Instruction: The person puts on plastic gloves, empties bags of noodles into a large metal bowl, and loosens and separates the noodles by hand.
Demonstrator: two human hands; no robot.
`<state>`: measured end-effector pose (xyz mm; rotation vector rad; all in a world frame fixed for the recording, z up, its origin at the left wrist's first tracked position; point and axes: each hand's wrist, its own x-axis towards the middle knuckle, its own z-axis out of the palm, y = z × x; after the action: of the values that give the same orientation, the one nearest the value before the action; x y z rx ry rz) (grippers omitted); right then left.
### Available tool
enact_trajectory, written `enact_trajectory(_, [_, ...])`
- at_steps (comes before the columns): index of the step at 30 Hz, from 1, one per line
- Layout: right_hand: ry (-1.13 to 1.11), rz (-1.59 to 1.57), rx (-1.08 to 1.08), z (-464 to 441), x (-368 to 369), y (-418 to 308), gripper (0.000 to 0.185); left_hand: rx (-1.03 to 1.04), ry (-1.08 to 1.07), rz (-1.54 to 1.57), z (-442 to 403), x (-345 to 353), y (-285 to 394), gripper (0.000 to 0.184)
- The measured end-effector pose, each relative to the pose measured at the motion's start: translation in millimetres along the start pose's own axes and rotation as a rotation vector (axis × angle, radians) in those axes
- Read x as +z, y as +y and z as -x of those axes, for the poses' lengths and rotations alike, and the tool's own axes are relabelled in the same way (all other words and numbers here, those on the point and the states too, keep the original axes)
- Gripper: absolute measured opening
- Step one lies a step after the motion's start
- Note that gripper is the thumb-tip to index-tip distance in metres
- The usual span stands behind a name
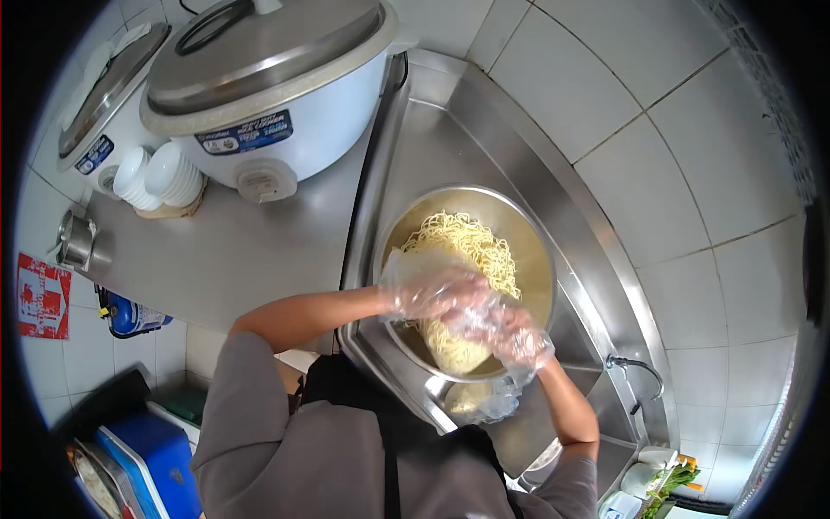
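A wide metal bowl (538,233) stands in the steel sink, holding a heap of loose yellow noodles (467,238). Over the bowl, both my hands wear clear plastic gloves and are close together. My left hand (454,292) is closed on the clear plastic bag (484,322), at its upper left. From the right, my right hand (523,339) also grips crumpled plastic of the bag. Pale noodles (456,350) show below my hands at the bowl's near side; whether they lie inside the bag I cannot tell. Fingertips are partly hidden by shiny plastic.
Another plastic bag with pale contents (471,398) lies just below the bowl. A large rice cooker (337,112) and stacked white cups (173,177) stand on the left counter (294,233). A curved faucet (644,368) is at the right, and greens (674,480) sit at the lower right.
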<state>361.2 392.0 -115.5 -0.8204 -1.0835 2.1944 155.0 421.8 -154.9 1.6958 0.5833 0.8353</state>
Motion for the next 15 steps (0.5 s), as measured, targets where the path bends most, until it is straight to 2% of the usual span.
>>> enact_trajectory(1, [0.026, -0.122, 0.132, 6, -11, 1, 0.035, 0.147, -0.033, -0.283, 4, -8, 8, 0.028])
enact_trajectory(2, [0.028, -0.191, 0.201, 13, -20, 2, 0.035, 0.143, -0.112, -0.363, 5, -20, 60, 0.029])
enact_trajectory(4, [0.030, -0.214, 0.245, 31, -33, 0, 0.035, 0.342, -0.271, -0.461, 2, -30, 76, 0.032])
enact_trajectory(6, [0.048, -0.171, 0.244, 51, -43, -4, 0.035, 0.797, -0.287, -0.422, -10, -33, 77, 0.029])
enact_trajectory(8, [0.090, -0.110, 0.208, 69, -53, -11, 0.035, 0.707, -0.440, -0.230, -20, -41, 115, 0.029])
enact_trajectory(9, [0.112, -0.082, 0.195, 78, -56, -12, 0.035, 0.360, -0.643, -0.097, -18, -44, 125, 0.031])
enact_trajectory(12, [0.208, -0.023, 0.121, 92, -71, -17, 0.035, 0.416, -0.684, 0.035, -22, -49, 120, 0.033])
enact_trajectory(15, [0.305, 0.020, 0.033, 93, -82, -16, 0.035, 0.369, -0.748, -0.088, -23, -58, 111, 0.030])
